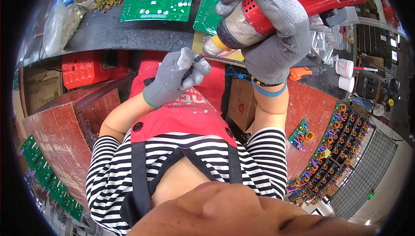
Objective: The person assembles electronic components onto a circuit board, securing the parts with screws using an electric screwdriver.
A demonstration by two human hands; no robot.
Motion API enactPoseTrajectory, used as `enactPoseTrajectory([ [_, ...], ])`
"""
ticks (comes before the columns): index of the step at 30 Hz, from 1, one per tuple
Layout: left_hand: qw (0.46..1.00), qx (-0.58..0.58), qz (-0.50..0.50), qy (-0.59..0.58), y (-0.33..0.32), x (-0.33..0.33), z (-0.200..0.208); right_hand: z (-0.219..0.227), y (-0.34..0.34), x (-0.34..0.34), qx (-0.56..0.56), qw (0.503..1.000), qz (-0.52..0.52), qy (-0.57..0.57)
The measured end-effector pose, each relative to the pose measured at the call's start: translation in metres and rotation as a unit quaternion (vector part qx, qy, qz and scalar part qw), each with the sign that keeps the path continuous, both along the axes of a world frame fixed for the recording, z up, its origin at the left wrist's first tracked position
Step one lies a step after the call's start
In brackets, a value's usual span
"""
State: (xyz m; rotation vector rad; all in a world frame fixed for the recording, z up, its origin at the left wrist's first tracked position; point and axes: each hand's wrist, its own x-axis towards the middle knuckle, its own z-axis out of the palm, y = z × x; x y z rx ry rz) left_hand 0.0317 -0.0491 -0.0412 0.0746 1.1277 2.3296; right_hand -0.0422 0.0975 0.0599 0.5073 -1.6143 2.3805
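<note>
My right hand point(279, 33), in a grey work glove, grips a large red handheld tool point(294, 2) shaped like a glue gun. Its front is black and white-smeared, with a yellow ring point(219, 42) near the tip, pointing down and left. Grey gloved fingertips also show on the tool's far side. My left hand point(175, 76), gloved too, is closed in a pinch around a thin black wire-like piece point(198, 58), just left of the tip. Beyond the hands, a green circuit board point(158, 4) and a second green board point(208, 15) lie on the dark bench point(108, 30).
At the bench's left are a tub of small metal parts point(90, 2) and a plastic bag point(65, 24). An orange tool point(302, 73) and white tubs point(344, 68) are on the right. Rows of copper-coil boards point(337, 149) sit lower right; a cardboard box point(241, 102) is below the bench.
</note>
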Motion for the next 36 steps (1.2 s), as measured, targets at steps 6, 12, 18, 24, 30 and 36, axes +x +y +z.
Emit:
enactPoseTrajectory([
  [6, 0.998, 0.009, 0.031, -0.063, 0.016, 0.003, 0.01, -0.001, 0.01, 0.0, -0.055, 0.994, 0.071, -0.07],
  [12, 0.993, 0.069, 0.026, -0.097, 0.019, 0.002, 0.005, -0.013, 0.023, 0.003, -0.1, 0.961, 0.214, -0.145],
  [18, 0.995, 0.046, 0.056, -0.074, 0.021, 0.001, 0.018, -0.023, 0.024, -0.007, -0.202, 0.936, 0.248, -0.146],
  [24, 0.997, 0.021, -0.068, -0.028, 0.011, -0.007, 0.009, 0.0, 0.029, -0.008, 0.009, 0.996, 0.084, -0.019],
  [30, 0.996, 0.013, 0.068, -0.054, 0.015, -0.007, -0.007, 0.052, 0.017, -0.02, -0.026, 0.983, -0.083, -0.161],
  [36, 0.989, -0.047, 0.12, -0.075, 0.003, -0.019, -0.003, 0.042, 0.045, -0.065, 0.016, 0.974, -0.195, -0.115],
])
